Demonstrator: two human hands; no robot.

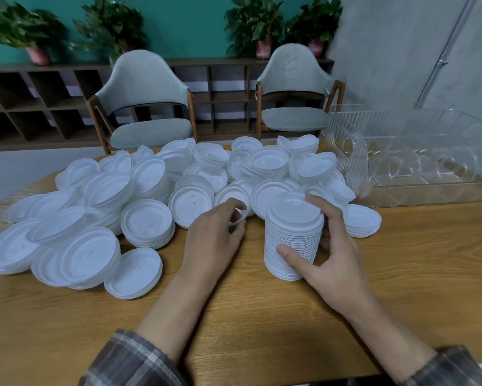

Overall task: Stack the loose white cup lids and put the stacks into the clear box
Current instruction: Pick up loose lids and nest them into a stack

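In the head view, the right hand (pixel 334 263) is grasping a tall stack (pixel 292 240) of white lids that is standing upright on the wooden table (pixel 262 316). The thumb is pressing on the near side of the stack and the fingers are curling round its far right side. Just to the left, the left hand (pixel 214 235) is pinching a single lid (pixel 238 215) between curled fingers and thumb at the near edge of the heap. The loose white lids (pixel 150 185) are lying in a wide heap across the left and middle of the table, some in short stacks. The clear box (pixel 418 162) is sitting at the table's far right, just beside the heap. Two grey chairs (pixel 150 107) are standing behind the table.
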